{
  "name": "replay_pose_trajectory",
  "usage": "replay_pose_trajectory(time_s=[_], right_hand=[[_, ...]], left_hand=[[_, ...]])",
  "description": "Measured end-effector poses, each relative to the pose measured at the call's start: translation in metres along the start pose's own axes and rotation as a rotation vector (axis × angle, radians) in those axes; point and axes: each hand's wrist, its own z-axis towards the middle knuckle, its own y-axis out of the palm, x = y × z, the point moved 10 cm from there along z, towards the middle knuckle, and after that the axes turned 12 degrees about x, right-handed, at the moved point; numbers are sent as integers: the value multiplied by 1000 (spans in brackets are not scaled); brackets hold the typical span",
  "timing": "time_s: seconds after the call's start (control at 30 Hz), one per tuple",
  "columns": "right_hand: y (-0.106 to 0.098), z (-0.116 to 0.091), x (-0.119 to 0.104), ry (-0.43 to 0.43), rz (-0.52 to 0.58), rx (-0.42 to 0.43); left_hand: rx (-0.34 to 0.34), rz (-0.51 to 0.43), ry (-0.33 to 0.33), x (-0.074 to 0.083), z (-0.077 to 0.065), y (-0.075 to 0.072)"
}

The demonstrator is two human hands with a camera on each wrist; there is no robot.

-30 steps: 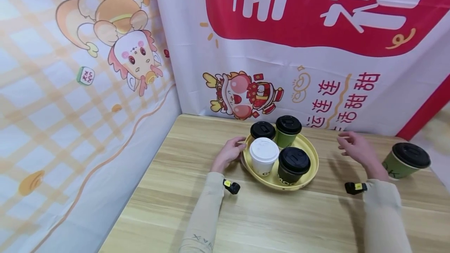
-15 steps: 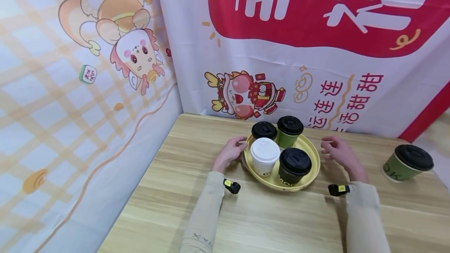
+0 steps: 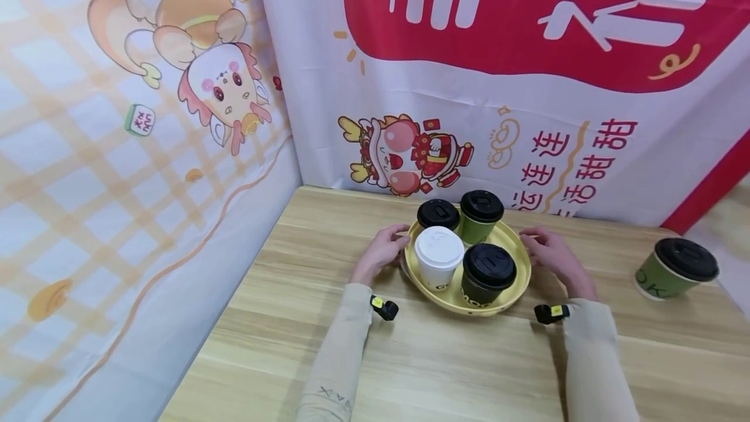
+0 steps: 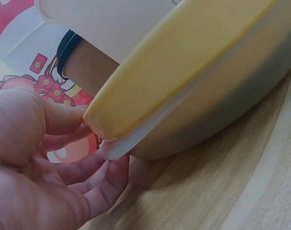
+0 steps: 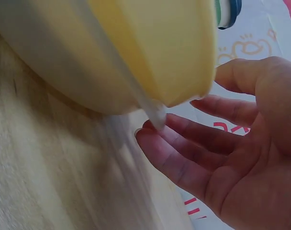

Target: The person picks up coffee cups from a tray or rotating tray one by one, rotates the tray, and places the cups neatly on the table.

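A round yellow tray (image 3: 510, 288) with a raised rim sits near the back of the table. It carries several lidded paper cups: a white cup (image 3: 436, 272) in front, a dark cup (image 3: 487, 275) beside it, a green cup (image 3: 476, 230) and a black-lidded cup (image 3: 438, 213) behind. My left hand (image 3: 382, 251) grips the tray's left edge, thumb against the yellow rim and fingers curled below the pale lip (image 4: 131, 143). At the opposite edge is my right hand (image 3: 553, 254), its fingers (image 5: 184, 165) loosely extended below the lip and thumb right at the rim.
Another green cup (image 3: 674, 272) with a black lid stands alone on the wooden table (image 3: 445, 370) at the far right. A printed cloth (image 3: 316, 129) hangs behind the table, and a checked cloth wall (image 3: 146, 213) runs along its left side.
My right hand has moved left from near the lone green cup to the tray's right edge. My left hand stays at the left edge, and the tray and cups have not visibly shifted.
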Motion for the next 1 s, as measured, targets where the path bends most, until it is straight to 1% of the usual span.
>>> replay_pose_trajectory(time_s=[0.2, 0.23, 0.27, 0.37, 0.47, 0.63, 0.73, 0.8, 0.87, 0.93, 1.0], right_hand=[[5, 4, -3, -60, -15, -14], [5, 4, -4, -72, -19, -13], [4, 4, -4, -77, -21, -12], [3, 6, -2, -93, -43, -12], [2, 7, 1, -96, -55, -11], [2, 8, 4, -93, -54, -11], [1, 9, 7, -82, -66, -13], [1, 9, 9, -69, -70, -10], [2, 9, 8, -68, -70, -12], [3, 9, 7, -66, -70, -12], [3, 10, 6, -62, -68, -9]], left_hand=[[9, 23, 0, 2, 0, -2], [17, 25, 0, -1, 3, -2], [18, 30, 4, -1, 3, -2], [5, 48, 11, 0, 3, 1], [-13, 102, 41, 3, 4, 3], [-5, 244, 148, 12, 7, 1], [15, 323, 209, 16, 6, -2], [51, 375, 253, 20, 4, -6], [112, 414, 311, 26, 0, -12], [182, 453, 383, 34, -6, -20], [234, 487, 459, 41, -14, -25]])
